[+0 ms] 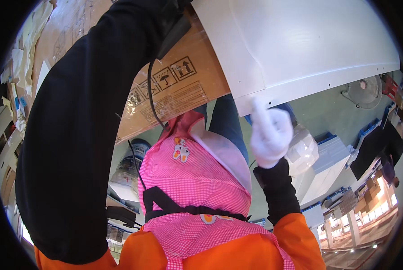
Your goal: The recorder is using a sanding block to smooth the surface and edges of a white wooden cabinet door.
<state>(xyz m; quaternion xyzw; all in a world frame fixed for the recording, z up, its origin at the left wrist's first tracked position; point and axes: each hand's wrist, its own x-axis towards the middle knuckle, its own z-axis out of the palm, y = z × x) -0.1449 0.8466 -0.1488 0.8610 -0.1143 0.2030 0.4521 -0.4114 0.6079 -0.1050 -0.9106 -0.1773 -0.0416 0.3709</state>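
A large white panel [300, 40] with small holes along its near edge lies at the upper right, partly over a brown cardboard box [179, 76]. My right hand [272, 135], in a white glove, is at the panel's near left corner. One finger points up over the corner and the others look curled, but motion blurs them; whether they grip the edge I cannot tell. My left arm [70, 144], in a black sleeve, reaches up to the top edge, where the hand is out of sight. Beside that forearm is a dark flat object [174, 38], with a thin black cable [150, 90] nearby.
A round fan [365, 92] stands on the floor at the right. White stacked panels [325, 166] and a plastic-wrapped bundle [302, 150] are beyond my right hand. Lidded buckets [128, 173] stand below the box. A person [388, 171] is far off at the right.
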